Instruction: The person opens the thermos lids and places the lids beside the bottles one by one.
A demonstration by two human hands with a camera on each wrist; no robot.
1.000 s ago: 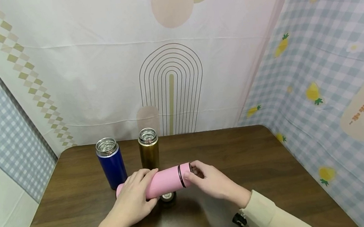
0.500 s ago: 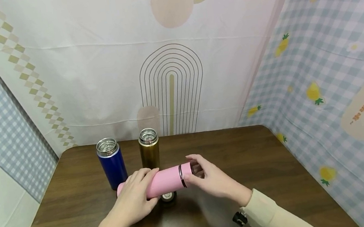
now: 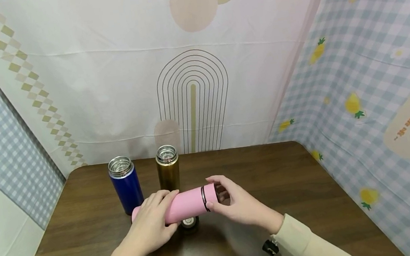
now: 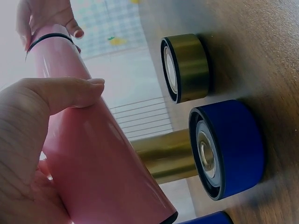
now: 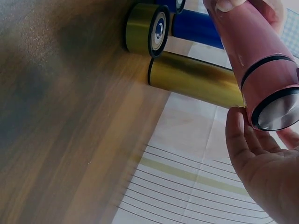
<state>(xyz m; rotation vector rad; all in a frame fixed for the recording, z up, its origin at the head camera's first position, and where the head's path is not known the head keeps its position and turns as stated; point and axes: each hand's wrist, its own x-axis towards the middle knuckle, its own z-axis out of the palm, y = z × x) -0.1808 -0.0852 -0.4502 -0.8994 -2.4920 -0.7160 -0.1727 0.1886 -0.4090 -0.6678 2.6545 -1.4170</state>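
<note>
A pink vacuum flask (image 3: 186, 205) is held tilted nearly on its side above the table. My left hand (image 3: 149, 223) grips its body, with the thumb across it in the left wrist view. At its right end is a pink cap (image 3: 210, 194), set off by a dark ring. Around this cap curl the fingers and thumb of my right hand (image 3: 242, 204); the thumb touches near the ring. In the left wrist view a gold cap (image 4: 192, 67) and a blue cap (image 4: 240, 148) sit on the table, largely hidden from the head view by the flask and left hand.
Behind the hands, a blue flask (image 3: 126, 192) and a gold flask (image 3: 168, 172) stand upright without caps, their steel mouths showing. The brown wooden table (image 3: 266, 167) backs onto a printed cloth (image 3: 117, 91), and checked cloth (image 3: 345, 129) hangs at the right.
My right hand's fingers have loosened and shifted on the pink cap, and its thumb has slid toward the near lower edge. The left hand and the flask have barely moved.
</note>
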